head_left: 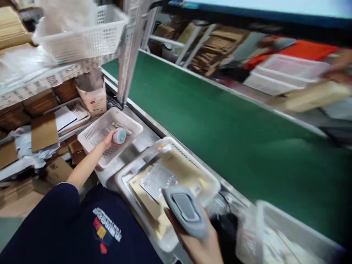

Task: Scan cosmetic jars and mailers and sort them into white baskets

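Note:
My left hand is closed round a small round jar with a pale blue top. It holds the jar over a white perforated basket, in which a small light-coloured packet lies. In the lower middle, my right hand grips a grey handheld scanner, its broad back turned up. Below the scanner sits a white tray with padded brown envelopes and a clear plastic packet.
A green conveyor belt runs diagonally beyond the bench. Shelves at left hold another white basket and cardboard. A metal post stands by the belt. A white bin is at lower right, and a screen overhangs the top right.

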`<state>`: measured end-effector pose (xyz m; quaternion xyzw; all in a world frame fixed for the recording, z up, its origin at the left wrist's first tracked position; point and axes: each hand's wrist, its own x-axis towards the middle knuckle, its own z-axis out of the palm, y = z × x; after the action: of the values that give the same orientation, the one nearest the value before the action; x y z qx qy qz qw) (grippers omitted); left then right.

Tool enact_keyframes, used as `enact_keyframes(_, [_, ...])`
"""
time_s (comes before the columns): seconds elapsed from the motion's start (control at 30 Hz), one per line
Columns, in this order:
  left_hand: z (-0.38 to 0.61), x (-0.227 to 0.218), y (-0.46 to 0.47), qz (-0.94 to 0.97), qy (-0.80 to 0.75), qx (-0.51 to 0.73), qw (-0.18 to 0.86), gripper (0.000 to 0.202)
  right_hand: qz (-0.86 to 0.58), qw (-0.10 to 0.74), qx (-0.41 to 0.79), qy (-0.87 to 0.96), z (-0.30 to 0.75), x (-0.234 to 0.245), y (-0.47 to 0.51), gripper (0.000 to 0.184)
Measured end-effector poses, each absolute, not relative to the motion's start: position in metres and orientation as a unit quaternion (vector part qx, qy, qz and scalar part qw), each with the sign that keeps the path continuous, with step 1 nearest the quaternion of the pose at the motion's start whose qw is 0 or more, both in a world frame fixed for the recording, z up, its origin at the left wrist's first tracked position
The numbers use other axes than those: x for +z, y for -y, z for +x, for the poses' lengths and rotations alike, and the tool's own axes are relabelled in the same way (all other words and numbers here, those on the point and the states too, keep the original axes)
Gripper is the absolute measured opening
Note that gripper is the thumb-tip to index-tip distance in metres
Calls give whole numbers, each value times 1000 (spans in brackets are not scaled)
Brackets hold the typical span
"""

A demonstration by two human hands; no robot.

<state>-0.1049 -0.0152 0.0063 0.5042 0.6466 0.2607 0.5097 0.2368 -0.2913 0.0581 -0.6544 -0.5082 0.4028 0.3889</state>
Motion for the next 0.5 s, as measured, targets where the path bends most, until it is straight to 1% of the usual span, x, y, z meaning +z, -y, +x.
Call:
enact_keyframes(0.1, [-66, 42, 21, 432, -513, 307, 675, 81, -605, 431, 362, 562, 216, 71, 257, 48])
enact_keyframes(0.17, [-37, 60, 33, 412, -468, 295, 724, 91, -597, 441, 343, 576, 210, 79, 241, 47])
enact_keyframes(0.27, [5, 74, 51, 446, -457, 262, 724, 95, -589, 450, 340, 579, 209, 81, 235, 50])
enact_keyframes(0.4, [36, 66, 64, 499, -429, 229, 717, 77, -612, 459, 345, 544, 211, 77, 249, 57])
enact_keyframes(0.5, [35, 48, 48, 571, -440, 230, 654, 73, -619, 475, 338, 527, 212, 78, 268, 57])
